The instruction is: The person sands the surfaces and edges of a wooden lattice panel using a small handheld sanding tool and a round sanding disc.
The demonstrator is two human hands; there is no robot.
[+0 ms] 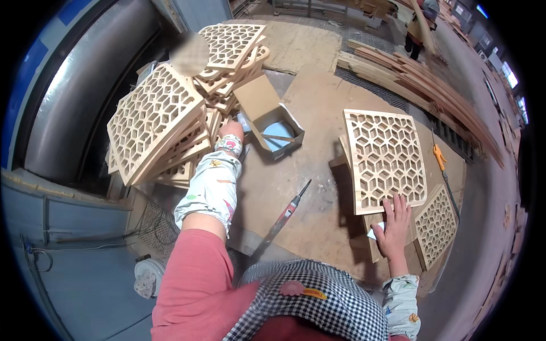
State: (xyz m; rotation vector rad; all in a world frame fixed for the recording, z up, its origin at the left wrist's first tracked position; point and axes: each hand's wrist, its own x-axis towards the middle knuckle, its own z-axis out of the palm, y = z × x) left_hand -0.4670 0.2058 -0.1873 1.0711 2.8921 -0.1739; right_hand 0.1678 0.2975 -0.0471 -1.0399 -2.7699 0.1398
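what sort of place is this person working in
Most likely a woodworking shop: wooden panels with lattice cutouts are piled at the left, long timber boards lie beyond the table, and an open cardboard box holds what may be blue sanding discs.

A broad table (310, 108) carried everything, its brown top stained with a grey, whitish patch near the middle. Along its left side rose piles of wooden lattice panels (156, 116), loosely stacked and somewhat askew. Just beside them stood an open cardboard box (256, 95), flap up. Nearer the front edge lay a slim red-and-black tool (288, 211), pointing away from the person. On the right stood a smaller pile (387, 159), with one separate lattice panel (437, 226) lying near the table's right edge.
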